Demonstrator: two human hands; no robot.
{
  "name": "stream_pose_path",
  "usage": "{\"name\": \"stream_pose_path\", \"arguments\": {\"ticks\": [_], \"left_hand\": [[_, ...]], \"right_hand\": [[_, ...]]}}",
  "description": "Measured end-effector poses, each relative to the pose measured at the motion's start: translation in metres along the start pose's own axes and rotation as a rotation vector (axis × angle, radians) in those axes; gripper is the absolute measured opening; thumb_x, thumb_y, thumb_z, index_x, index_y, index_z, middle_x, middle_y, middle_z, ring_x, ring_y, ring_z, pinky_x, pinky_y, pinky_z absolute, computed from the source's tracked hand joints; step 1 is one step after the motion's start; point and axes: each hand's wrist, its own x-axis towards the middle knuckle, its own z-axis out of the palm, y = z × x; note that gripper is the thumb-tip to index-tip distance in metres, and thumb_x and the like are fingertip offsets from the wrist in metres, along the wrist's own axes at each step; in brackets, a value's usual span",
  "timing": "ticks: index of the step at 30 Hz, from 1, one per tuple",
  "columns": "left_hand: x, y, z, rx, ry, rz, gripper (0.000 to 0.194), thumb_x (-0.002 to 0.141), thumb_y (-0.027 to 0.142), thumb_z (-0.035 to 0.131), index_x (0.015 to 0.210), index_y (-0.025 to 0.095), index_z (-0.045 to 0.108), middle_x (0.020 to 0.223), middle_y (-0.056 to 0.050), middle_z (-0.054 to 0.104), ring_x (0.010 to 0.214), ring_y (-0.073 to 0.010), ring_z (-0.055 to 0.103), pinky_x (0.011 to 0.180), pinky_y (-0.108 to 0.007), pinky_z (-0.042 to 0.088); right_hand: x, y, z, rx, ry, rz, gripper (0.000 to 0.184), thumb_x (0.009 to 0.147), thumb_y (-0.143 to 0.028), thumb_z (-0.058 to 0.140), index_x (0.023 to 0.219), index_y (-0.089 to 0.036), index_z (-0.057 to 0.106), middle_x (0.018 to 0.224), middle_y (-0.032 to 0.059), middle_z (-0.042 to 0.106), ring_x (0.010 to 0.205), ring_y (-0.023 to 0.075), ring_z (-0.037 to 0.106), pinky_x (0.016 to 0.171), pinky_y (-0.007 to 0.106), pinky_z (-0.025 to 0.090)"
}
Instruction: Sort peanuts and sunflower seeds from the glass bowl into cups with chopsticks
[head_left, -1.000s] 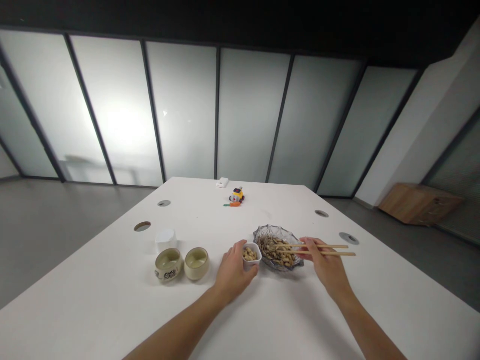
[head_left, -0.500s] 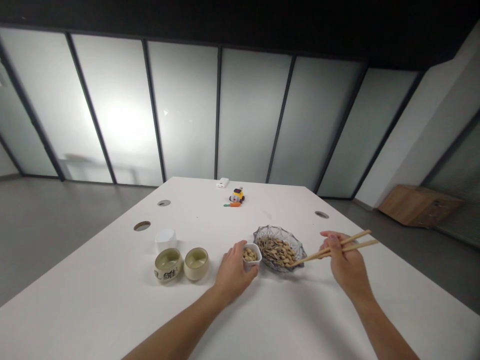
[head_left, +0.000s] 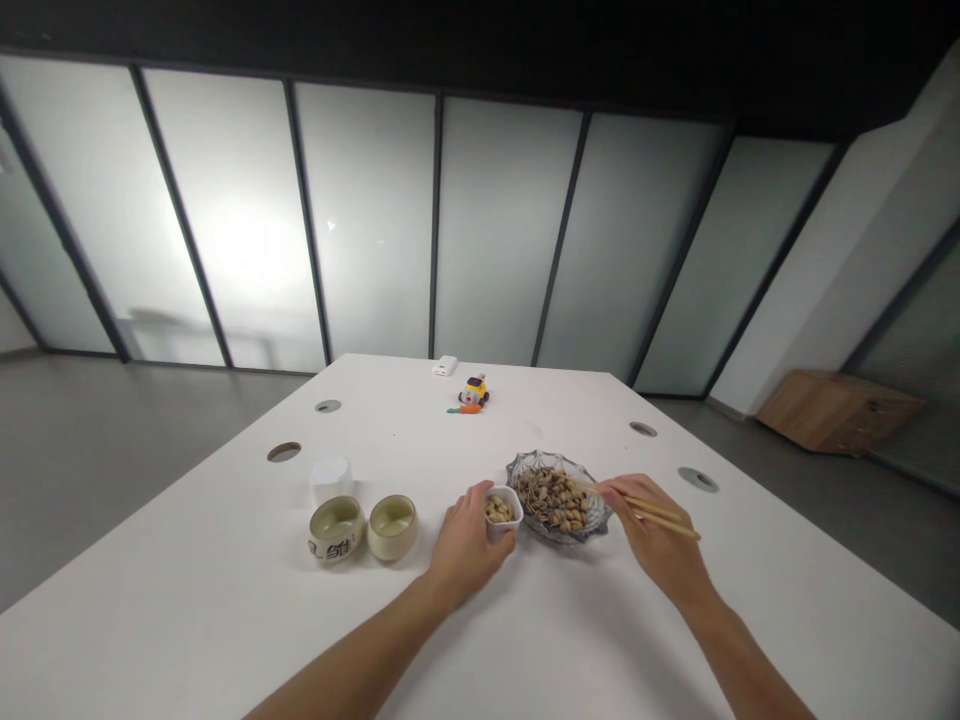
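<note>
My left hand point(head_left: 466, 545) is closed around a small white cup point(head_left: 513, 522) with pale nuts point(head_left: 498, 509) inside. Right beside that cup is a clear glass bowl point(head_left: 596, 525) with a scalloped rim. It holds a mix of dark seeds point(head_left: 541, 492) and larger tan nuts or seeds point(head_left: 574, 515); their exact kind is hard to make out. A pair of wooden chopsticks point(head_left: 664, 514) is gripped in my right hand point(head_left: 652, 530) at the bowl's right edge. Their tips reach in over the bowl's contents, and I cannot tell whether they pinch anything.
Two greenish ceramic cups point(head_left: 392, 528) and an upturned-looking white cup point(head_left: 331, 480) stand on the left of the white table point(head_left: 225, 620). Farther back are a yellow toy vehicle point(head_left: 475, 390), a toy carrot point(head_left: 470, 409) and a white box-like device point(head_left: 445, 366). Round holes point(head_left: 284, 453) pierce the tabletop.
My right hand has moved left to the bowl, and the chopsticks have swung so their back ends point lower. Their tips are farther up in the bowl. My left hand and its cup stay put.
</note>
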Motion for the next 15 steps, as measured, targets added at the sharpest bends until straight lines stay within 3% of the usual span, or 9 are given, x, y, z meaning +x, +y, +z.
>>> {"name": "stream_pose_path", "arguments": {"ticks": [4,7,12,15], "left_hand": [[-0.0005,-0.0007,-0.0001,-0.006,0.005,0.003,0.067,0.083,0.034,0.068,0.146,0.019,0.049,0.143,-0.013,0.063,0.131,-0.0316,0.058,0.114,-0.045,0.041],[-0.0007,-0.0009,-0.0002,-0.009,0.002,-0.005,0.067,0.083,0.034,0.069,0.145,0.019,0.049,0.144,-0.013,0.062,0.132,-0.0318,0.057,0.115,-0.045,0.040],[-0.0003,-0.0018,0.0007,-0.017,0.012,-0.002,0.067,0.082,0.035,0.069,0.145,0.021,0.050,0.144,-0.012,0.062,0.133,-0.0315,0.057,0.116,-0.044,0.040],[-0.0003,-0.0022,0.0009,-0.026,0.011,-0.001,0.067,0.083,0.035,0.068,0.145,0.021,0.049,0.143,-0.012,0.063,0.132,-0.0311,0.058,0.115,-0.043,0.041]], "right_hand": [[0.0010,0.0052,-0.0033,-0.139,0.177,-0.044,0.040,0.103,-0.055,0.056,0.088,-0.023,0.076,0.086,0.0063,0.075,0.080,0.0225,0.072,0.077,0.036,0.057],[0.0020,0.0079,-0.0038,-0.186,0.221,-0.017,0.045,0.102,-0.059,0.054,0.085,-0.023,0.075,0.084,0.0068,0.075,0.079,0.0230,0.071,0.075,0.037,0.057],[0.0019,0.0100,-0.0008,-0.150,0.153,0.078,0.054,0.098,-0.068,0.052,0.080,-0.023,0.075,0.081,0.0083,0.075,0.077,0.0250,0.072,0.077,0.040,0.059],[0.0014,0.0109,0.0022,-0.029,0.084,0.238,0.057,0.090,-0.076,0.058,0.080,-0.022,0.076,0.083,0.0094,0.077,0.077,0.0270,0.075,0.076,0.043,0.062]]}}
